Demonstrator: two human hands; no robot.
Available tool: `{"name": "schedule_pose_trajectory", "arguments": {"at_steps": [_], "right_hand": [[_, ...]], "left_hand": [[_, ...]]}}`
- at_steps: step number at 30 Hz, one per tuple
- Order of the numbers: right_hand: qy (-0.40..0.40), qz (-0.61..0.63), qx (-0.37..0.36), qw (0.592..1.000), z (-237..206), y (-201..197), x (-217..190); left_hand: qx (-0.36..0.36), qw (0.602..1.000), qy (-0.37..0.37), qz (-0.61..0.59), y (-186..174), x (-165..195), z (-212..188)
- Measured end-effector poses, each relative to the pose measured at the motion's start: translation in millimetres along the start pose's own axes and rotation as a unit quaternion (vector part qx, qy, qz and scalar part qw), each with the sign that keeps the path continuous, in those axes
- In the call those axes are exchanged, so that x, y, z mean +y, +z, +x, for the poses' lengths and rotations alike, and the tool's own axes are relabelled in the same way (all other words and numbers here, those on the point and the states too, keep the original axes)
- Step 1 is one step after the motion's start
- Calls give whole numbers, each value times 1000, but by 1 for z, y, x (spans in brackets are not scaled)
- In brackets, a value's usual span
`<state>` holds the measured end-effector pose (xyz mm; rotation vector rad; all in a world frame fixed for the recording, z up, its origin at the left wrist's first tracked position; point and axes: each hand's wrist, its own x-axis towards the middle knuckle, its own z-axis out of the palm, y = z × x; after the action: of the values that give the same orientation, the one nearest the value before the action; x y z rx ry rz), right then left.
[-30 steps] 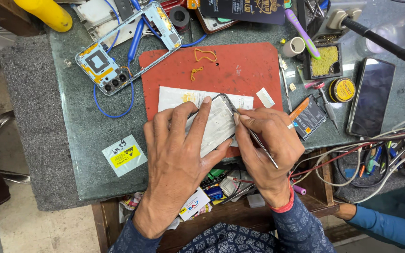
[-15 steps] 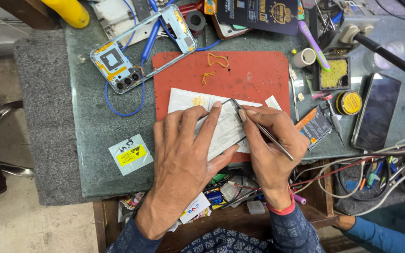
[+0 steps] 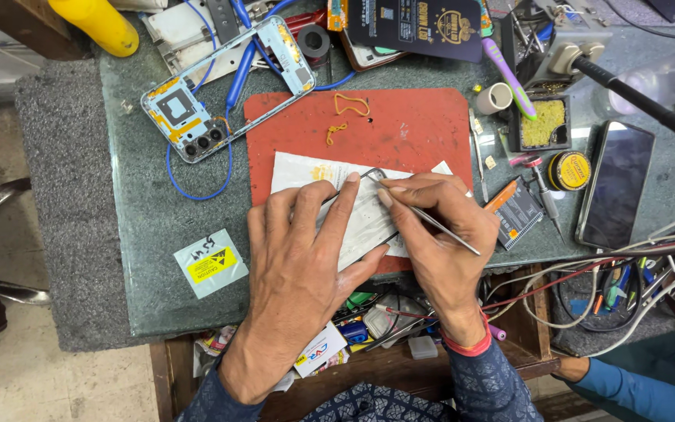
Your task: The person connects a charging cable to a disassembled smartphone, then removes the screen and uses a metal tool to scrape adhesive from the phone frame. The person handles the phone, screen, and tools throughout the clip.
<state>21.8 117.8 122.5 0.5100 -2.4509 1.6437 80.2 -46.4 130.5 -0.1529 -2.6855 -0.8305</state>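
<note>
Seen from the head camera, the left hand (image 3: 300,270) is lying flat with its fingers spread open, pressing down a white sheet (image 3: 337,205) that is resting on the red mat (image 3: 408,129) near the front edge of the surface (image 3: 150,258). The right hand (image 3: 439,234) is pinching a thin metal tool (image 3: 431,223), fingers closed on it, its long axis slanting from lower right up to a tip just beside the left forefinger; the right hand is the nearer to that spot. A square white packet with a yellow warning label (image 3: 211,263) is lying toward the front left corner. A dark rectangular package (image 3: 419,27) is sitting at the back edge, beside an opened phone frame (image 3: 224,90).
</note>
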Motion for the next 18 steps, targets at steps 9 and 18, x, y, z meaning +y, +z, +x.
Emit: {"name": "schedule_pose_trajectory", "arguments": {"at_steps": [9,18], "right_hand": [[-26,-18,-36,999,4,-4,-7],[-50,-63,25,996,-2,2,-5]], "left_hand": [[0,1000,-6,4,1,3,2],[6,1000,-17,10,4,4,1]]}}
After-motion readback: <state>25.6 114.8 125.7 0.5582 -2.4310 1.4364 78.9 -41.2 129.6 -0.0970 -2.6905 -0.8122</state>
